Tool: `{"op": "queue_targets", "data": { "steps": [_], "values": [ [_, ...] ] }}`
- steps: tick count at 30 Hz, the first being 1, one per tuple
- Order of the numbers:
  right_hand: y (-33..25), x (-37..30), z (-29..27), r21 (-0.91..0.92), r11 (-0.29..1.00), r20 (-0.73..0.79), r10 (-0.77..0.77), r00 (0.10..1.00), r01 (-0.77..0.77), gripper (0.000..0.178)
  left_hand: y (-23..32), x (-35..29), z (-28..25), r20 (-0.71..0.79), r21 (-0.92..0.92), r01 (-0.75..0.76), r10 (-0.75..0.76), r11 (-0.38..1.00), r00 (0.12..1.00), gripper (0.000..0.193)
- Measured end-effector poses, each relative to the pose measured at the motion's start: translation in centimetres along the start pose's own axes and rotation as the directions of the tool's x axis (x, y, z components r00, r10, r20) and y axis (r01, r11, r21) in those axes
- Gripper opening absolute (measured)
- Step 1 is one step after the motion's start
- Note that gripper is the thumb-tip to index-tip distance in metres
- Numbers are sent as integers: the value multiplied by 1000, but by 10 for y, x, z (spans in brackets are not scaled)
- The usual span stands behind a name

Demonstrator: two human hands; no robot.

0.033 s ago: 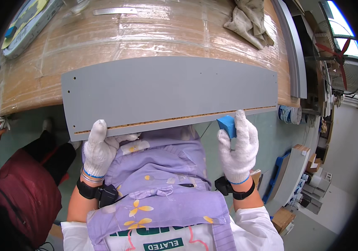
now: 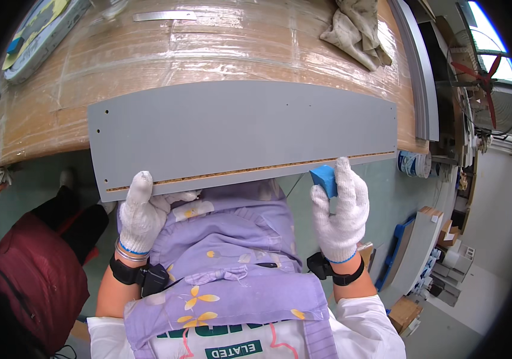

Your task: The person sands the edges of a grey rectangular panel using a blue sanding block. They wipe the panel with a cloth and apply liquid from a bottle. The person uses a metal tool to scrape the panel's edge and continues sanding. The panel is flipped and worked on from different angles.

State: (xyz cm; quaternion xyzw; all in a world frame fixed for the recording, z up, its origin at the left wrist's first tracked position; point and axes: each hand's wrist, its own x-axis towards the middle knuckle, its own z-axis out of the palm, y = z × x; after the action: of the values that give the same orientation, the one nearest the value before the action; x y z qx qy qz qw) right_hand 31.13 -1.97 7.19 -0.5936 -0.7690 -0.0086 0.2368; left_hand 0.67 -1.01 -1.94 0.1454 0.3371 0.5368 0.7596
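Observation:
A long grey panel with a narrow groove along its near edge lies at the table's front, overhanging it toward me. The groove shows rough brown board inside. Small holes dot both ends of the panel. My left hand, in a white knit glove, grips the panel's near edge at the left, thumb on top and fingers underneath, partly hidden. In my gloved right hand a small blue block is held between the fingers, just below the groove's right part. The block's exact kind is unclear.
The table is covered in plastic-wrapped cardboard. On it lie a metal strip, a crumpled cloth and a tray with another blue block. A co-worker stands at left. A bucket sits beyond the right corner.
The co-worker's hand at the left edge has shifted very slightly. My hands, the panel and the blue block look unmoved.

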Motion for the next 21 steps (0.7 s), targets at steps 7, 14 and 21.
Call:
{"op": "queue_targets", "data": {
  "steps": [7,14,21],
  "values": [
    [1,-6,-1,-19,999,17,27,999,-27,73,2,0,2,13,-22,30,-30,999,999,47],
    [1,-6,1,-28,1000,-13,10,1000,-11,73,0,1,0,24,21,-10,10,1000,1000,48],
    [1,-9,1,-12,1000,3,4,1000,-4,75,-1,0,0,3,1,1,-1,1000,1000,47]
  ]
}}
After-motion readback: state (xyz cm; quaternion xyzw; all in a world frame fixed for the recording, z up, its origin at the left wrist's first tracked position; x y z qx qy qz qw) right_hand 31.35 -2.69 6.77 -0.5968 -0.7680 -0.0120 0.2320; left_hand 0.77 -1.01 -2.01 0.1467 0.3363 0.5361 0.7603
